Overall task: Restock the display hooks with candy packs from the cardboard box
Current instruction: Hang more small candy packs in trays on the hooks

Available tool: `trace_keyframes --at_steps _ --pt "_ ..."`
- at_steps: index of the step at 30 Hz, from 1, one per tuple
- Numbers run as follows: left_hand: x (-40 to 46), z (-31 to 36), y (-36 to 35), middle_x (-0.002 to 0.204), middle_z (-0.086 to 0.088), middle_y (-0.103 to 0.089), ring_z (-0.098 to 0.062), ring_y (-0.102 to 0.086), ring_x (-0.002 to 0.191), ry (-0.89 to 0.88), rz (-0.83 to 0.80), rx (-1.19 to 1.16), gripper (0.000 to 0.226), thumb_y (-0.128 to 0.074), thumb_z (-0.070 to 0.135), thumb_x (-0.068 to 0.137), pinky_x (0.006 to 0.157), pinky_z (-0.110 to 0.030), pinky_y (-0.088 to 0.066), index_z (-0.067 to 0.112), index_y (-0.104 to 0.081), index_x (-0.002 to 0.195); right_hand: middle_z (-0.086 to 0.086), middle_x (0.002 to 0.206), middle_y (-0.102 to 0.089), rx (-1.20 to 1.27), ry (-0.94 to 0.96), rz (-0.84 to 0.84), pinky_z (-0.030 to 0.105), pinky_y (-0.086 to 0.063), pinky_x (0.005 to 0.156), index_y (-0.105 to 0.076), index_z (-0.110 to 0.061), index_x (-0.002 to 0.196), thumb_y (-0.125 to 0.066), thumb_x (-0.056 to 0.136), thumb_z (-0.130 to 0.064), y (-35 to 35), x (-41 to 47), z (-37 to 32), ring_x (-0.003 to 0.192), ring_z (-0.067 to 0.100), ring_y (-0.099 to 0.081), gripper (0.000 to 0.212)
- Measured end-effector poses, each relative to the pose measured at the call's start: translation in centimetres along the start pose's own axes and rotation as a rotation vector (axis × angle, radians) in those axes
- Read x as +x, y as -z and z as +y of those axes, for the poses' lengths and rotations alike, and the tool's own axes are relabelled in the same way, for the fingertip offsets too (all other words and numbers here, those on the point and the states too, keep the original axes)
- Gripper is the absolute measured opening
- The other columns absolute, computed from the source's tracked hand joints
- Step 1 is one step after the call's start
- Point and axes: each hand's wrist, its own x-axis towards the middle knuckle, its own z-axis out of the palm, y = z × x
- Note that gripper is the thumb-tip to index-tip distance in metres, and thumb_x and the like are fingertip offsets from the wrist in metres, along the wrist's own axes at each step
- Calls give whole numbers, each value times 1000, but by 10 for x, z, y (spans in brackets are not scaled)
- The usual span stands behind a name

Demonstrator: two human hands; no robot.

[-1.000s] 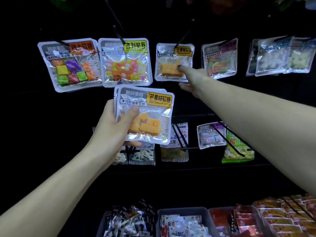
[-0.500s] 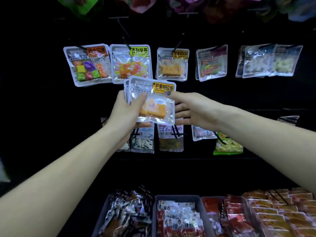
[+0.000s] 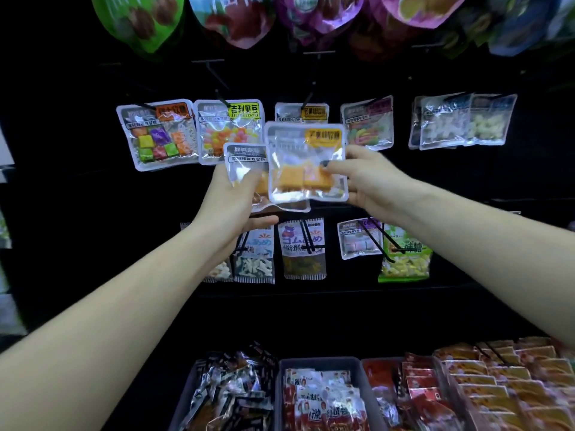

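Observation:
My right hand (image 3: 371, 181) pinches one clear pack of orange mango candy (image 3: 303, 160) by its right edge, lifted a little above and in front of the rest. My left hand (image 3: 231, 206) grips the remaining mango packs (image 3: 245, 158), partly hidden behind the front one. Straight behind them a matching mango pack (image 3: 300, 112) hangs on a black hook (image 3: 308, 99) in the upper row. The cardboard box is out of view.
On the dark display wall hang a mixed-colour cube pack (image 3: 158, 135), a jelly bean pack (image 3: 228, 129), a gummy worm pack (image 3: 367, 122) and pale candy packs (image 3: 460, 121). A lower row of hooks (image 3: 378, 234) sticks out below. Grey bins (image 3: 317, 363) of snacks sit underneath.
My right hand came back from the hanging mango pack, took hold of the front pack in my left hand and drew it up and to the right. The view tilted upward.

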Motion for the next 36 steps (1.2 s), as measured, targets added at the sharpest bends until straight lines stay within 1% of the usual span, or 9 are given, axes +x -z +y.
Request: trace_keyframes --at_steps 3,9,14,16,23,27,31,34,36 --pt "3 0 4 159 -4 -41 -26 -64 120 9 19 -12 58 -58 36 107 63 -31 -65 33 -32 159 4 111 -78 60 73 91 37 -63 79 -66 -12 118 -64 98 -5 4 13 -17 96 18 -78 21" --pt "9 0 12 148 -10 -50 -14 -74 85 -13 45 9 60 -57 37 108 65 -32 -65 29 -31 161 5 114 -77 55 153 174 46 -63 87 -66 -12 118 -66 96 -5 1 37 -35 97 20 -78 23" --pt "11 -2 17 159 -7 -44 -28 -65 120 -10 29 2 60 -59 38 106 65 -33 -66 33 -33 160 10 116 -77 58 114 193 49 -61 92 -68 -6 121 -67 94 -4 -3 48 -35 104 28 -76 27" --pt "12 -3 18 162 -5 -41 -31 -63 124 -7 18 -1 60 -60 39 106 65 -33 -66 33 -34 160 12 117 -76 65 98 200 50 -60 95 -68 -3 121 -67 94 -4 -4 53 -32 107 30 -74 28" --pt "15 -7 17 150 -4 -50 -29 -65 120 19 -3 6 55 -57 36 108 62 -31 -65 33 -36 158 11 117 -75 71 73 216 57 -56 100 -71 -8 110 -74 86 -9 -5 81 -20 112 34 -71 25" --pt "19 -20 18 140 -7 -55 -26 -68 112 89 -5 16 47 -57 38 107 57 -27 -62 26 -43 151 10 125 -69 78 45 252 59 -55 100 -66 -12 124 -81 70 -20 -3 117 -5 116 35 -67 57" --pt "25 -34 15 142 -3 -52 -21 -64 114 78 -32 38 46 -57 39 107 59 -28 -63 26 -43 149 11 117 -67 49 27 339 55 -55 101 -64 -18 92 -80 84 -22 -8 142 5 114 33 -64 18" --pt "33 -42 11 144 -8 -54 -28 -65 118 44 -47 56 41 -58 39 107 60 -31 -64 28 -46 144 6 103 -66 1 33 392 54 -55 101 -63 -12 98 -79 86 -25 -13 158 12 105 25 -62 24" --pt "38 -47 8 144 -6 -54 -27 -66 117 13 -55 76 38 -58 39 106 60 -32 -64 28 -48 142 17 118 -70 -3 27 420 56 -54 101 -66 1 113 -78 87 -25 -16 171 17 112 27 -65 39"
